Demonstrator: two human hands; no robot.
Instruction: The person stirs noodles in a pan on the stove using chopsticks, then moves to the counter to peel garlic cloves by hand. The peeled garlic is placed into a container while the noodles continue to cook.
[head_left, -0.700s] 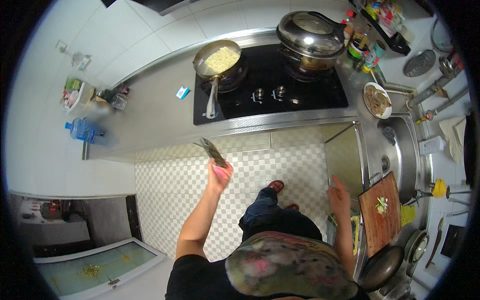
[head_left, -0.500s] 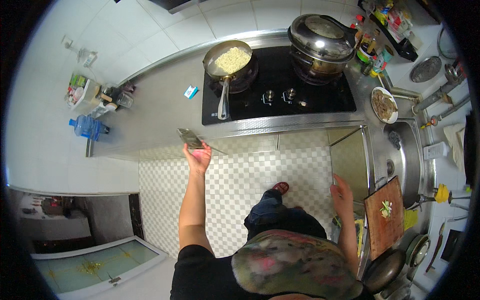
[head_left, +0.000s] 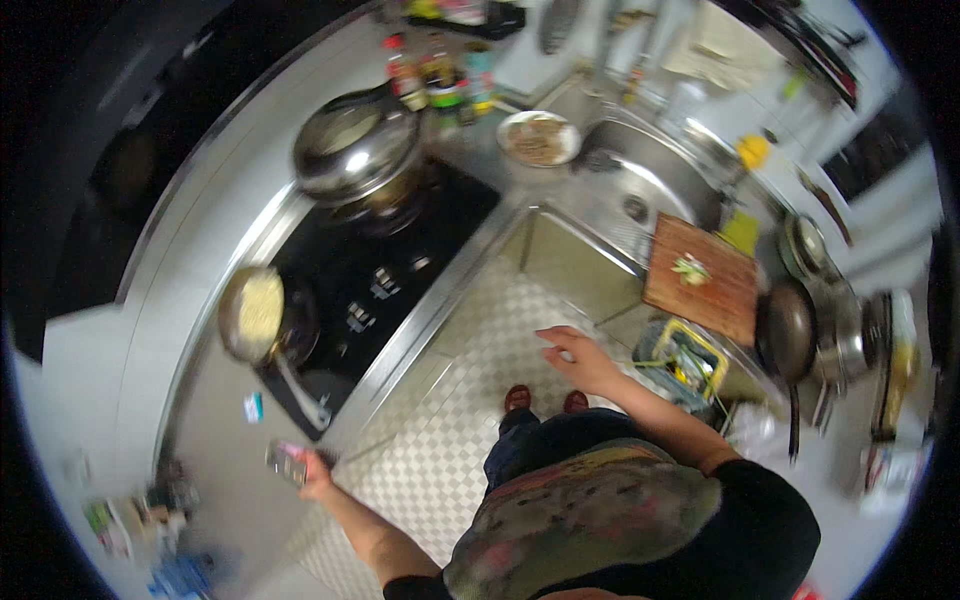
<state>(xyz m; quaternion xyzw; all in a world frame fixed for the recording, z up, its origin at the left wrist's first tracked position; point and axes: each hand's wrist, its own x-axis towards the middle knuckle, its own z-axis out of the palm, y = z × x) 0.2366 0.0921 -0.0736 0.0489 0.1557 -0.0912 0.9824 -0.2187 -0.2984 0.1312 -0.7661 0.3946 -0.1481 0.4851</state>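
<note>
Your left-hand fingers [head_left: 303, 462] are wrapped round a small flat packet [head_left: 286, 461], held just over the bench [head_left: 215, 440], on the near side of the frying pan [head_left: 252, 314]. Right hand [head_left: 580, 357] hangs open and empty over the checkered floor [head_left: 470, 400], well away from the pan. Looks like a carry step; next move prob needs the packet steadied w/ a firm grip.

small blue-white packet [head_left: 253, 406] flat on tabletop left of hob; labelled sauce bottles [head_left: 440, 75] (red, green, teal) behind lidded pot
</note>
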